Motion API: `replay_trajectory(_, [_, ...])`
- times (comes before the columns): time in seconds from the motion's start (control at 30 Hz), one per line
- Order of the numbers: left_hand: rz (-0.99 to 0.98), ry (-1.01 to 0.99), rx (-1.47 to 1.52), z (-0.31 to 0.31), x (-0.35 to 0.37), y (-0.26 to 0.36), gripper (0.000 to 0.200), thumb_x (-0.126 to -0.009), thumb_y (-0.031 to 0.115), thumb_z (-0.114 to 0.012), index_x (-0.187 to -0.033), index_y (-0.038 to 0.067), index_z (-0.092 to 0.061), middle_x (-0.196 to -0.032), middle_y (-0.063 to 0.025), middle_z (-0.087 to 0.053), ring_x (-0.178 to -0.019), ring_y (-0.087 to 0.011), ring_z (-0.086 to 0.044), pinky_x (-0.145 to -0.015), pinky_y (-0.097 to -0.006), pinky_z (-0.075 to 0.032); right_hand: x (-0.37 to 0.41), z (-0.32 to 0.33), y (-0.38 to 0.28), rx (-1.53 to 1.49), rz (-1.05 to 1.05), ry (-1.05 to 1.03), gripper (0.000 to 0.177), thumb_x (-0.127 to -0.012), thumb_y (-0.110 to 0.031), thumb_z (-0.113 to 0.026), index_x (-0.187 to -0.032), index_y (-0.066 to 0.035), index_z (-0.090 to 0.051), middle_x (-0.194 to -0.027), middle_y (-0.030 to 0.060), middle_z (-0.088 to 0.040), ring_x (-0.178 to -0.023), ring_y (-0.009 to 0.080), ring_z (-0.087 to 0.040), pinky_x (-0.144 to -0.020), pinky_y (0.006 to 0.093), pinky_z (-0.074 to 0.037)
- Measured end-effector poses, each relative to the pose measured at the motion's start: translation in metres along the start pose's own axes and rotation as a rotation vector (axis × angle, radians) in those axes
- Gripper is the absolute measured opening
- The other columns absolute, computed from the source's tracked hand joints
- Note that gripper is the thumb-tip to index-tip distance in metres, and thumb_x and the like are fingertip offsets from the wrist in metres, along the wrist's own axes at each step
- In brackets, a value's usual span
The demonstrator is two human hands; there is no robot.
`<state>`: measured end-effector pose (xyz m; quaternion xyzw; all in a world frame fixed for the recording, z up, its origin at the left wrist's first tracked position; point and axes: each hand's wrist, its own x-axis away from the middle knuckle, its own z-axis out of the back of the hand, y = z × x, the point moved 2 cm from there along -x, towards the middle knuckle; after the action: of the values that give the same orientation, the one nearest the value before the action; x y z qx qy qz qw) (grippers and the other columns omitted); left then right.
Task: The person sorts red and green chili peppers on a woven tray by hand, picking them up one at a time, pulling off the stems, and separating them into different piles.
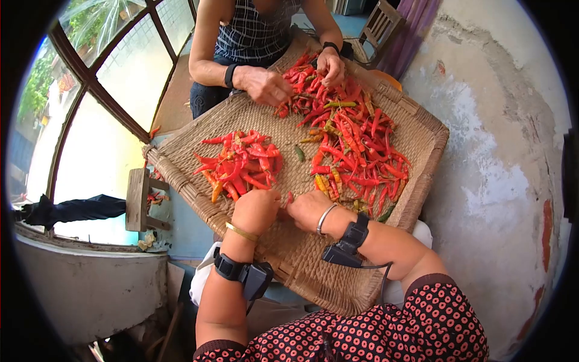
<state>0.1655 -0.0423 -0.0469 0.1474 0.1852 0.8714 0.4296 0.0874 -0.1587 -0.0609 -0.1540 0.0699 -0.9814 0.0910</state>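
My left hand (257,211) is closed, fingers curled inward, just below the smaller pile of red chili peppers (241,161). What it pinches, if anything, is hidden behind the hand. Close beside it, my right hand (309,209) is closed on a red chili pepper (290,198), whose tip shows at the fingers. Both hands are over a woven tray (289,244). A larger heap of chili peppers (356,148), mostly red with some yellow and green, lies on the tray's right side. A lone green pepper (300,153) rests between the piles.
Across the tray, another person's hands (265,86) work at the heap's far end. A wooden stool (140,199) and a dark folded umbrella (90,209) are at left by the window. A rough wall (482,151) rises at right; a wooden chair (381,30) stands behind.
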Motion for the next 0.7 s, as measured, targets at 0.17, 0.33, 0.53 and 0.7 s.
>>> replay_trajectory(0.17, [-0.233,-0.034,0.295,-0.004,0.0,0.003,0.02,-0.07,0.013,-0.063,-0.088,0.004,-0.061,-0.077,-0.0165,-0.062,-0.071,-0.0325,-0.06,-0.064,-0.0378,-0.048,0.012,0.037,0.028,-0.768,0.009,0.146,0.017,-0.074,-0.016,-0.061,-0.084,-0.002,-0.062,-0.072,0.01,-0.063,-0.067,0.0204,-0.062,-0.064,0.0319,-0.048])
replay_trajectory(0.33, [-0.17,-0.141,0.396,-0.001,0.003,0.007,0.017,-0.071,0.015,-0.063,-0.084,0.004,-0.062,-0.073,-0.0153,-0.062,-0.069,-0.0312,-0.06,-0.062,-0.0367,-0.048,0.029,0.056,0.052,-1.2,-0.008,0.406,0.008,-0.08,-0.007,-0.06,-0.084,-0.001,-0.059,-0.073,-0.0013,-0.058,-0.064,0.0049,-0.053,-0.057,0.0213,-0.045])
replay_trajectory(0.53, [-0.055,-0.022,0.122,0.009,0.002,0.007,0.016,-0.074,0.019,-0.059,-0.081,0.006,-0.063,-0.071,-0.0159,-0.061,-0.07,-0.032,-0.06,-0.063,-0.0394,-0.047,0.058,0.082,0.085,-0.061,-0.488,0.888,0.021,-0.074,-0.017,-0.064,-0.093,-0.009,-0.057,-0.085,0.012,-0.06,-0.075,0.0314,-0.06,-0.063,0.039,-0.049])
replay_trajectory(0.7, [-0.076,0.1,0.138,0.003,0.002,0.003,0.018,-0.076,0.024,-0.054,-0.079,0.008,-0.063,-0.069,-0.0155,-0.061,-0.069,-0.033,-0.06,-0.063,-0.0425,-0.048,0.015,0.03,0.04,-0.217,0.068,0.369,0.016,-0.074,-0.017,-0.06,-0.087,-0.01,-0.056,-0.082,0.0104,-0.053,-0.08,0.0296,-0.057,-0.067,0.0395,-0.048])
